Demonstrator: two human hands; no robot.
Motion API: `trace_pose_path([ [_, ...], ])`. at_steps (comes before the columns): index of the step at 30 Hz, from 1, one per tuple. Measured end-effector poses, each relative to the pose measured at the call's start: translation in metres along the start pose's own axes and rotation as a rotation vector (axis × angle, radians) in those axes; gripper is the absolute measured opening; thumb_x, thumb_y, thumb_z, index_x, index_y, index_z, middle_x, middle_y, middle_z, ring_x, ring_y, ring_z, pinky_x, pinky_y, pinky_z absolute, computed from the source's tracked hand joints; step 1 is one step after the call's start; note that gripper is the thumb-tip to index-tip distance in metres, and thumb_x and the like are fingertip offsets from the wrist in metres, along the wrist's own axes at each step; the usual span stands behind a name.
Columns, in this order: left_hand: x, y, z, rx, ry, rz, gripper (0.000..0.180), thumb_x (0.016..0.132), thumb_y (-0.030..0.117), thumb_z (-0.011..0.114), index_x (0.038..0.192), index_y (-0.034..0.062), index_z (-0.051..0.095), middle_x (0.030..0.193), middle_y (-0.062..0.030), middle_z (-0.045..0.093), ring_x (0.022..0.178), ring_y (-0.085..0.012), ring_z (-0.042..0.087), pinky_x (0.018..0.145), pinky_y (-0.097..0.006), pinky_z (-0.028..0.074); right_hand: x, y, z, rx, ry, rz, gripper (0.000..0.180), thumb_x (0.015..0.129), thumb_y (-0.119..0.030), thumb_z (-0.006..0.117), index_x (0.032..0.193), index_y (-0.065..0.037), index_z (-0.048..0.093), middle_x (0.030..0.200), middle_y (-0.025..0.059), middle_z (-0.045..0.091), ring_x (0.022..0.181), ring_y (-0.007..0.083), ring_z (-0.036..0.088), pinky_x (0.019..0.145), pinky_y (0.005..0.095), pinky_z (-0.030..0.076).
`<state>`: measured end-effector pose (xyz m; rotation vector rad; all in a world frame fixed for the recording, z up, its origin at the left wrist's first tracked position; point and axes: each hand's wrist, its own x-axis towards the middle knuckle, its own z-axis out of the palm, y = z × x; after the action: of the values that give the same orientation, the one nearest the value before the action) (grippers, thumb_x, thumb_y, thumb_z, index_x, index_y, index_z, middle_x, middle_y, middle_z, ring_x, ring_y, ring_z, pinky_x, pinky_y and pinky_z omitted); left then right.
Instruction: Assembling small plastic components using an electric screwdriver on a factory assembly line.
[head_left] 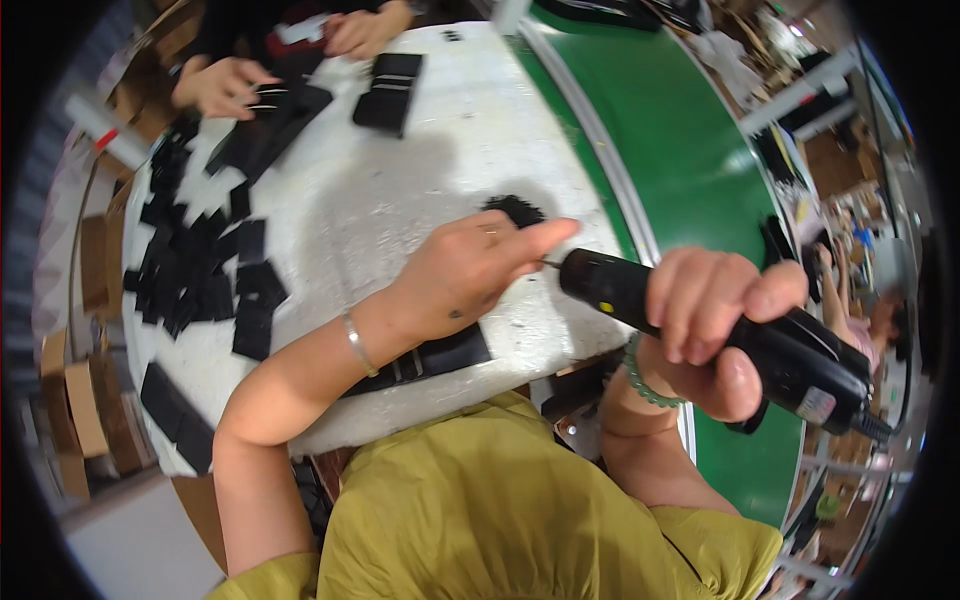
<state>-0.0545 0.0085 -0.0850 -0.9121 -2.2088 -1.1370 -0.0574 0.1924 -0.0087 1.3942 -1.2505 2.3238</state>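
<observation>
My right hand (715, 320) is wrapped round a black electric screwdriver (610, 285), which is held nearly level with its thin bit pointing left. At the bit's tip is my left hand (475, 265), fingers closed together and thumb side toward the bit. Whatever those fingers pinch is too small or hidden to make out. Just beyond my left hand lies a small pile of tiny black pieces (515, 208), perhaps screws. Below my left wrist, at the near table edge, sits a flat black part (455, 350), partly covered by my forearm.
Many black rectangular pieces (190, 265) are heaped on the left of the white table (330, 250). Across it, a co-worker's hands (225, 88) handle dark parts beside a black stack (388, 92). A green conveyor belt (660, 110) with a metal rail runs along the right.
</observation>
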Motion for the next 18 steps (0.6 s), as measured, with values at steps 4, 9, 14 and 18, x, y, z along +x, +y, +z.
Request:
trace_pose_path([
  [4, -0.006, -0.003, -0.002, 0.051, -0.061, 0.104, 0.057, 0.075, 0.002, 0.057, 0.129, 0.0141, 0.044, 0.069, -0.0058, 0.055, 0.07, -0.0246, 0.055, 0.061, -0.034, 0.048, 0.004, 0.001, 0.0, 0.021, 0.003, -0.005, 0.032, 0.073, -0.013, 0.064, 0.097, -0.009, 0.042, 0.056, -0.0025, 0.049, 0.042, 0.0106, 0.047, 0.046, 0.0265, 0.039],
  [9, -0.013, 0.011, -0.019, 0.02, -0.194, 0.034, 0.072, 0.073, -0.002, 0.053, 0.138, 0.0214, 0.034, 0.061, -0.0067, 0.051, 0.065, -0.0246, 0.054, 0.055, -0.034, 0.047, 0.005, 0.006, 0.001, 0.115, 0.004, 0.006, 0.029, 0.072, -0.012, 0.063, 0.093, -0.009, 0.044, 0.057, -0.0044, 0.051, 0.042, 0.0048, 0.047, 0.044, 0.0181, 0.037],
  [14, -0.023, 0.023, -0.042, 0.033, -0.169, 0.018, 0.072, 0.075, 0.0, 0.053, 0.139, 0.0266, 0.034, 0.058, -0.0052, 0.044, 0.058, -0.0213, 0.052, 0.051, -0.032, 0.047, 0.004, 0.009, 0.014, 0.179, 0.065, -0.021, 0.03, 0.072, -0.012, 0.063, 0.094, -0.008, 0.043, 0.057, -0.0044, 0.051, 0.043, 0.0055, 0.048, 0.044, 0.017, 0.038],
  [18, -0.035, 0.025, -0.045, 0.137, -0.341, -0.062, 0.076, 0.073, 0.006, 0.061, 0.14, 0.0275, 0.032, 0.076, -0.0088, 0.054, 0.071, -0.0244, 0.057, 0.063, -0.033, 0.05, 0.002, 0.019, 0.028, 0.117, -0.063, 0.045, 0.031, 0.073, -0.013, 0.061, 0.097, -0.008, 0.042, 0.058, -0.0029, 0.05, 0.043, 0.0072, 0.047, 0.044, 0.0203, 0.039],
])
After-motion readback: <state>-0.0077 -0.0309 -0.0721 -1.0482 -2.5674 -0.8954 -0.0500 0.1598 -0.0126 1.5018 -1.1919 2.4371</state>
